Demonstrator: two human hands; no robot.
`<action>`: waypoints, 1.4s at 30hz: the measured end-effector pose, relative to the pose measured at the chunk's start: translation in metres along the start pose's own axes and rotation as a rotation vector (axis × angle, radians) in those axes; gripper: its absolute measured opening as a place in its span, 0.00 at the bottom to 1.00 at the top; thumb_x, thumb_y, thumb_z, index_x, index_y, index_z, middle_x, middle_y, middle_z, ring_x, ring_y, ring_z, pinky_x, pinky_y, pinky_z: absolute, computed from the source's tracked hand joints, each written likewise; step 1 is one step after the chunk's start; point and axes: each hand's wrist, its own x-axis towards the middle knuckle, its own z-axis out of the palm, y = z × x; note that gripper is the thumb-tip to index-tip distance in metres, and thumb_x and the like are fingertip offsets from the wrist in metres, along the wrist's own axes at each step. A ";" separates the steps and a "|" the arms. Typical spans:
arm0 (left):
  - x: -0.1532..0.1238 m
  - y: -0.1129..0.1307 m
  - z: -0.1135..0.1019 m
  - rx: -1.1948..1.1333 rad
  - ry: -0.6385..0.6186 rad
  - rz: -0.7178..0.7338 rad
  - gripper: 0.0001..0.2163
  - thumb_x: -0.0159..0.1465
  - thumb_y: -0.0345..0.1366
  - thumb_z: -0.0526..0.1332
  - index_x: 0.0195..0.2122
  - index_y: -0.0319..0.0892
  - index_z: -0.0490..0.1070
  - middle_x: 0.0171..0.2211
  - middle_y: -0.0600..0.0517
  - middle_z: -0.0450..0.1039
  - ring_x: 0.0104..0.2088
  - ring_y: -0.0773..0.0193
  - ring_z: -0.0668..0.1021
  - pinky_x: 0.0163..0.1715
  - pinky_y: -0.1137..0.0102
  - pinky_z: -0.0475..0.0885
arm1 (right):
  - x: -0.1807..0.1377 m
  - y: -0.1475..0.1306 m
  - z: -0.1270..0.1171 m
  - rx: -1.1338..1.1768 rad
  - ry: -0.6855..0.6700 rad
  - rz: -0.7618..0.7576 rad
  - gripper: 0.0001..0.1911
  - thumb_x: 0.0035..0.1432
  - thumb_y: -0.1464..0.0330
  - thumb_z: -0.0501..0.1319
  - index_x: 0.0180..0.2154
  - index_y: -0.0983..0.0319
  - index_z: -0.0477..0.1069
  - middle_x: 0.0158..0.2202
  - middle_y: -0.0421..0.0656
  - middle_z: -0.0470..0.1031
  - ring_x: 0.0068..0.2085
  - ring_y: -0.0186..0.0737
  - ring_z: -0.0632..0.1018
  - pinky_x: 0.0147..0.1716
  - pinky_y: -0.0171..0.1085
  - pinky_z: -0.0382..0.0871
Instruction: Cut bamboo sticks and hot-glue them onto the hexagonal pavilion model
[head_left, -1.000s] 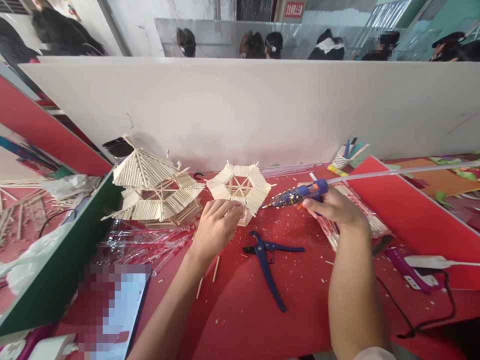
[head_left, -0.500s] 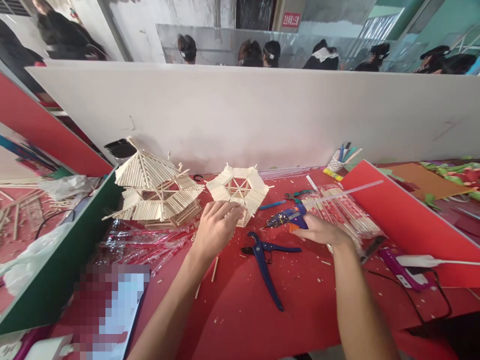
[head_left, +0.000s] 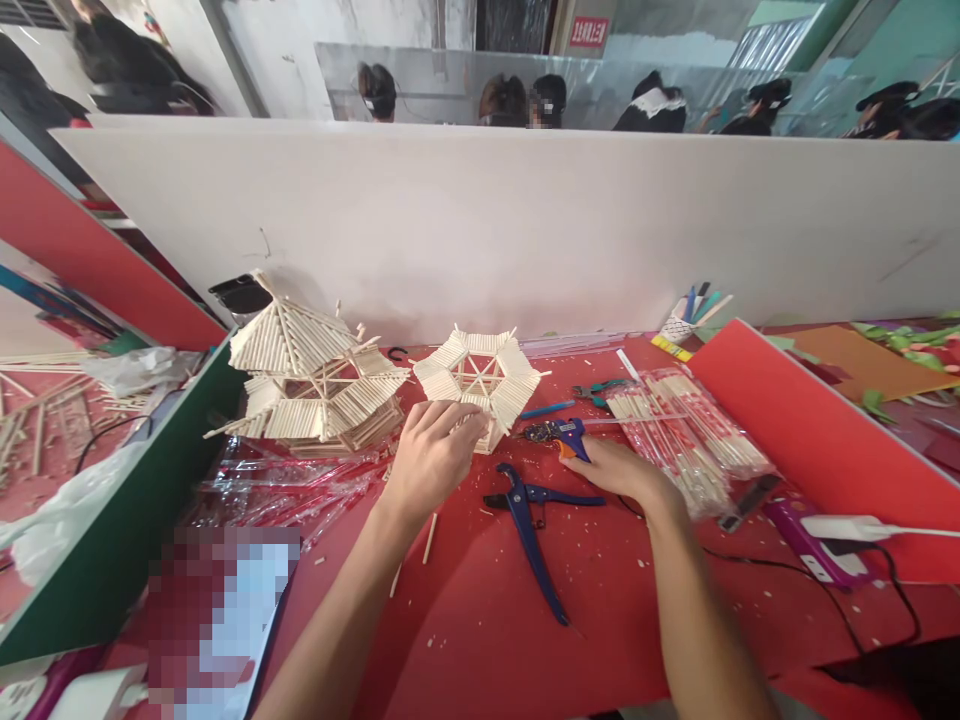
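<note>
My right hand (head_left: pixel 611 465) grips a blue hot glue gun (head_left: pixel 566 436) with an orange trigger and a clear glue stick at its back. Its nozzle points left, close to a small hexagonal roof model (head_left: pixel 512 372) made of pale wooden sticks. At the front left of this model is my left hand (head_left: pixel 435 455), fingers curled and pinched together. Whatever sits between those fingertips is hidden. A larger tiered stick pavilion (head_left: pixel 289 345) stands to the left. Blue-handled cutters (head_left: pixel 529 540) lie open on the red tabletop in front of both hands.
Packs of wooden sticks (head_left: pixel 686 430) lie at right, beside green-handled pliers (head_left: pixel 600 390) and a pen cup (head_left: pixel 673 325). A purple power strip (head_left: pixel 814 545) rests farther right. Red (head_left: pixel 825 450) and green (head_left: pixel 127 510) panels flank the table; a white board (head_left: pixel 525 230) stands behind. People sit beyond.
My right hand has brought the glue gun left, nearer the small hexagonal model. The left hand has stayed almost in place.
</note>
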 end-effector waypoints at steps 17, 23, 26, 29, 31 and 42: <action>-0.015 -0.025 -0.020 -0.060 -0.002 -0.152 0.16 0.70 0.33 0.59 0.59 0.43 0.68 0.51 0.45 0.78 0.51 0.55 0.79 0.51 0.59 0.71 | -0.031 -0.032 -0.013 0.032 0.350 -0.012 0.13 0.68 0.58 0.58 0.46 0.60 0.70 0.41 0.49 0.81 0.43 0.51 0.81 0.38 0.43 0.71; -0.027 -0.033 -0.011 -0.161 -0.023 -0.206 0.18 0.71 0.34 0.58 0.61 0.44 0.67 0.56 0.44 0.76 0.58 0.54 0.76 0.57 0.57 0.72 | -0.033 -0.091 -0.017 0.056 0.724 -0.547 0.18 0.67 0.59 0.61 0.55 0.58 0.68 0.51 0.50 0.75 0.53 0.51 0.76 0.52 0.47 0.72; -0.028 -0.031 -0.005 -0.168 0.011 -0.177 0.14 0.71 0.33 0.57 0.58 0.43 0.69 0.55 0.45 0.77 0.57 0.55 0.77 0.57 0.57 0.73 | -0.019 -0.108 -0.009 -0.003 0.795 -0.633 0.19 0.66 0.61 0.62 0.56 0.60 0.69 0.52 0.51 0.75 0.54 0.51 0.75 0.55 0.48 0.71; -0.028 -0.030 -0.001 -0.170 0.066 -0.156 0.12 0.72 0.32 0.57 0.55 0.44 0.72 0.53 0.46 0.78 0.56 0.56 0.77 0.56 0.57 0.74 | -0.004 -0.111 -0.001 -0.025 0.864 -0.680 0.13 0.68 0.65 0.61 0.52 0.60 0.73 0.48 0.50 0.77 0.51 0.50 0.76 0.53 0.48 0.73; -0.028 -0.030 0.000 -0.174 0.093 -0.154 0.12 0.72 0.32 0.56 0.55 0.45 0.73 0.53 0.47 0.79 0.55 0.56 0.78 0.56 0.57 0.75 | 0.003 -0.109 0.003 -0.010 0.909 -0.713 0.10 0.67 0.66 0.62 0.49 0.59 0.75 0.45 0.49 0.78 0.48 0.48 0.77 0.50 0.47 0.74; -0.029 -0.024 0.006 -0.165 0.136 -0.145 0.12 0.72 0.33 0.59 0.54 0.45 0.73 0.51 0.48 0.79 0.54 0.57 0.78 0.54 0.58 0.75 | 0.009 -0.101 0.002 0.014 0.928 -0.755 0.09 0.65 0.68 0.64 0.47 0.60 0.76 0.45 0.49 0.77 0.47 0.48 0.76 0.49 0.48 0.75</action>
